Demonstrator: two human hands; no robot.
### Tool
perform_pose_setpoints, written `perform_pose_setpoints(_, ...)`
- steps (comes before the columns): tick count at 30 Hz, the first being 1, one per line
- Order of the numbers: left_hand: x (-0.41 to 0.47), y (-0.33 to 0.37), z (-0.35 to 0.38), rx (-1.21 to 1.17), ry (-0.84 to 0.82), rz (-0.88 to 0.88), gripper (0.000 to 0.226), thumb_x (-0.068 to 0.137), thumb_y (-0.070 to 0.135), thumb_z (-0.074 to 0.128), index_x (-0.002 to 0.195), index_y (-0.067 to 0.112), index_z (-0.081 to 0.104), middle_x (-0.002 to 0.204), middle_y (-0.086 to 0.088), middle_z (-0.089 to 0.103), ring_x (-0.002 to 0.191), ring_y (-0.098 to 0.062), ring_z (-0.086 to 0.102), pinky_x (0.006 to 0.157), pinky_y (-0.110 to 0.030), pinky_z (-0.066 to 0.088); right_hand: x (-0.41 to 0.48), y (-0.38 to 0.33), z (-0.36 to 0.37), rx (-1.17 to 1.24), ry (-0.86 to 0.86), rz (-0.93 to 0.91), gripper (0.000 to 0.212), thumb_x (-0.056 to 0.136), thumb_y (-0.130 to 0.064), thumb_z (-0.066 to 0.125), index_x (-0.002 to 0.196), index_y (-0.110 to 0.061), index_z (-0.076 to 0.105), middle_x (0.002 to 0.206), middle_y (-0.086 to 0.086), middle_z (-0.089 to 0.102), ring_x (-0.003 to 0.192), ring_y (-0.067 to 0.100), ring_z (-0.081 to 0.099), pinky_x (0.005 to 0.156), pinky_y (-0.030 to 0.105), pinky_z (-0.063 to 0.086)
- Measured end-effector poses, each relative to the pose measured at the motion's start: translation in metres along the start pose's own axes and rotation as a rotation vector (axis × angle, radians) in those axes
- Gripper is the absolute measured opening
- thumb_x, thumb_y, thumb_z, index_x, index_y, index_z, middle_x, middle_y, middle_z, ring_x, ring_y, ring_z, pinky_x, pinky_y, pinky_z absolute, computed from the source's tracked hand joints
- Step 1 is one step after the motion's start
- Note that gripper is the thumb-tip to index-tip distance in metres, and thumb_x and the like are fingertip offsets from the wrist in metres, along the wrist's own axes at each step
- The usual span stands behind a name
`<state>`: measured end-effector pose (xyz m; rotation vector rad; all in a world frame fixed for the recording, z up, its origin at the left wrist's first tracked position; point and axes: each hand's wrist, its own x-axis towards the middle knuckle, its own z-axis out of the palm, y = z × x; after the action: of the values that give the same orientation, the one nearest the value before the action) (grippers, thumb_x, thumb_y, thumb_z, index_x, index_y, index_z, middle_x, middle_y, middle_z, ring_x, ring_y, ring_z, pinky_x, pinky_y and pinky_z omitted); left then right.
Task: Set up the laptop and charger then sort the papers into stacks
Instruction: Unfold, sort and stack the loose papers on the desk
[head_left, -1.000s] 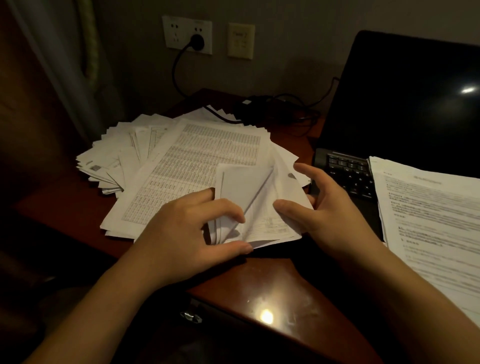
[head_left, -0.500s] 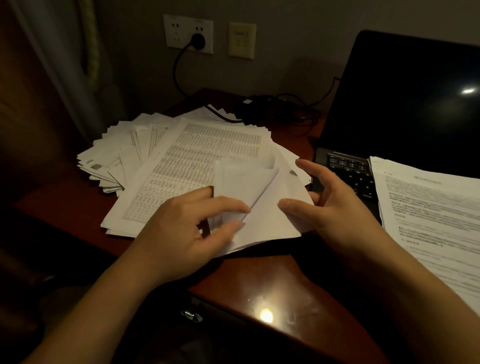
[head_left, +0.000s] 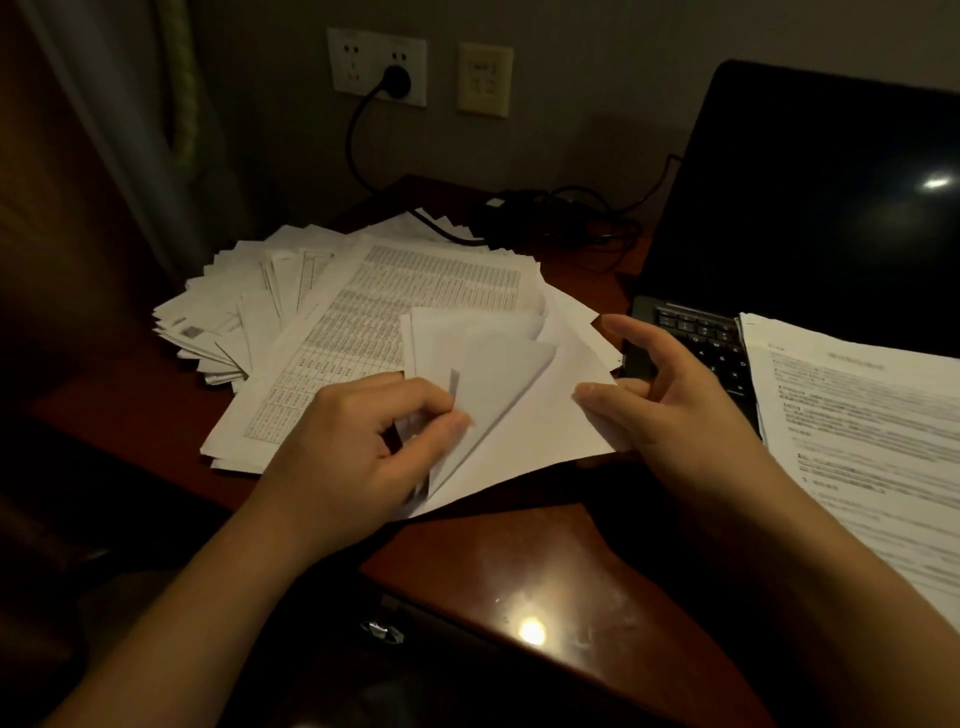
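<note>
A fanned bundle of blank white sheets (head_left: 524, 415) lies over the desk's front edge. My left hand (head_left: 363, 447) pinches the bundle's lower left corner between thumb and fingers. My right hand (head_left: 670, 400) holds its right edge with the thumb on top, the other fingers spread. Behind it lies a wide spread of printed papers (head_left: 363, 317) with a table sheet on top. The open black laptop (head_left: 810, 208) stands at the right, screen dark. A second stack of text pages (head_left: 862, 441) covers part of its keyboard. The charger brick (head_left: 519, 208) lies at the back.
The charger's black plug (head_left: 396, 80) sits in a white wall socket, its cable running down to the dark wooden desk (head_left: 519, 566). A beige wall switch (head_left: 484, 80) is beside it. A curtain (head_left: 130, 130) hangs at the left. A metal drawer handle (head_left: 382, 631) shows below the desk edge.
My left fingers have leafed through the bundle, and a printed sheet that showed earlier is now covered by blank ones. My right hand has shifted slightly along the bundle's right edge.
</note>
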<state>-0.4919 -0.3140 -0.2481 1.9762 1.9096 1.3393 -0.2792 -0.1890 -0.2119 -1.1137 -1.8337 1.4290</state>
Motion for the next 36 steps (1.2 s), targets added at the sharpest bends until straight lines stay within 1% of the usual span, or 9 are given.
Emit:
perform_pose_setpoints(6,-0.002,0.003,-0.002,-0.135,0.030,-0.094,0.027,0.092,0.034,0.066,0.116,0.043,0.056,0.088,0.016,0.066,0.058,-0.017,0.061,0.054,-0.031,0.053,-0.004,-0.005,-0.001,0.007,-0.009,-0.027,0.070,0.092,-0.019,0.069,0.149,-0.040,0.034,0.090,0.004,0.078,0.082,0.020,0.077,0.079,0.042,0.063)
perform_pose_setpoints(9,-0.001,0.005,-0.002,-0.042,-0.014,0.015,0.037,0.094,0.033,0.059,0.128,0.047,0.058,0.092,0.015,0.061,0.074,-0.007,0.059,0.060,-0.012,0.044,-0.006,-0.007,0.002,0.102,-0.051,-0.065,0.066,0.096,-0.019,0.065,0.148,-0.046,0.035,0.094,0.006,0.077,0.084,0.022,0.076,0.073,0.039,0.064)
perform_pose_setpoints(13,-0.003,0.010,-0.002,-0.012,-0.089,-0.026,0.073,0.080,0.058,0.072,0.144,0.053,0.036,0.110,0.032,0.056,0.098,0.004,0.061,0.070,-0.012,0.053,-0.006,-0.007,0.011,0.358,-0.136,-0.054,0.067,0.087,-0.022,0.072,0.139,-0.056,0.047,0.104,-0.018,0.074,0.104,0.022,0.073,0.090,0.053,0.058)
perform_pose_setpoints(17,0.001,0.016,-0.004,-0.254,0.011,-0.182,0.099,0.089,0.021,0.072,0.147,0.066,0.005,0.091,0.010,0.074,0.078,-0.024,0.071,0.070,-0.040,0.061,0.004,-0.005,0.014,0.509,-0.088,0.033,0.047,0.100,-0.032,0.056,0.143,-0.047,0.045,0.125,0.005,0.070,0.106,0.024,0.073,0.082,0.044,0.061)
perform_pose_setpoints(22,-0.006,0.033,-0.004,-0.422,-0.144,-0.179,0.095,0.091,0.012,0.070,0.147,0.065,0.014,0.081,0.007,0.074,0.077,-0.024,0.070,0.077,-0.040,0.061,0.006,-0.008,-0.002,0.677,-0.171,0.265,0.051,0.097,-0.053,0.050,0.138,-0.023,0.057,0.123,0.016,0.070,0.103,0.035,0.073,0.075,0.046,0.062)
perform_pose_setpoints(26,-0.011,0.043,-0.002,-0.497,-0.373,-0.198,0.100,0.077,0.021,0.085,0.141,0.067,0.023,0.102,0.009,0.075,0.129,0.000,0.052,0.109,-0.028,0.041,0.001,-0.009,-0.016,0.458,-0.240,0.233,0.030,0.093,-0.025,0.064,0.122,-0.017,0.067,0.107,0.010,0.077,0.095,0.030,0.075,0.076,0.044,0.062)
perform_pose_setpoints(29,-0.006,0.043,-0.005,-0.588,-0.523,-0.223,0.085,0.078,0.036,0.081,0.142,0.062,0.032,0.120,0.006,0.071,0.135,-0.002,0.046,0.113,-0.032,0.038,-0.001,-0.006,-0.019,0.104,-0.171,0.144,0.032,0.089,-0.012,0.070,0.118,-0.023,0.064,0.097,0.000,0.078,0.085,0.022,0.077,0.068,0.036,0.061)
perform_pose_setpoints(33,0.015,0.033,-0.014,-0.593,-0.307,-0.292,0.041,0.088,0.034,0.072,0.127,0.044,0.064,0.128,0.013,0.066,0.118,-0.012,0.063,0.097,-0.029,0.054,-0.002,-0.007,-0.016,0.005,-0.066,0.065,0.032,0.087,-0.014,0.074,0.112,-0.030,0.062,0.090,-0.013,0.076,0.079,0.011,0.076,0.061,0.026,0.058)
perform_pose_setpoints(36,0.042,0.017,-0.022,-0.296,-0.021,-0.405,0.043,0.091,0.034,0.064,0.130,0.052,0.056,0.143,0.024,0.048,0.121,0.002,0.052,0.079,-0.009,0.047,-0.004,-0.008,-0.017,0.038,0.004,-0.041,0.031,0.088,-0.018,0.073,0.111,-0.036,0.063,0.092,-0.014,0.075,0.078,0.011,0.075,0.064,0.031,0.058)
